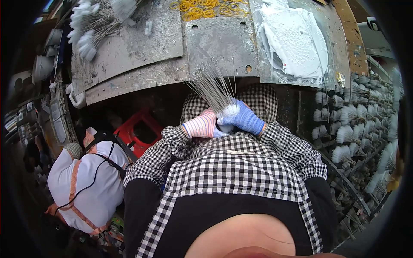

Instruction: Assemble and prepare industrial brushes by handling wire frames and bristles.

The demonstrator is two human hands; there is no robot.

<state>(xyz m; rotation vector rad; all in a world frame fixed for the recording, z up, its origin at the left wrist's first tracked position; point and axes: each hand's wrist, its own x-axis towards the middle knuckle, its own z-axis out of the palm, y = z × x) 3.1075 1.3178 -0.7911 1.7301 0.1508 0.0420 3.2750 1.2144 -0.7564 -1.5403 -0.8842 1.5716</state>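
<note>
Grasping the bundled brushes (231,110), the left hand (201,125) and right hand (246,119) have curled fingers; loosening either could let the fanned wires (216,91) slip and scatter.

Brushes (81,21) upper left on tabletop (142,49), rubber bands (208,13) top center. Wire bundle (214,92) mid-frame in left hand (202,124) and right hand (246,118); brush rack (350,189) right.

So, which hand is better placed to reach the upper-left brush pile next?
Probably the left hand: it is nearer the brush pile, with the right hand farther across. Both are at the wire-stemmed bundle, so the left may need freeing first.
</note>
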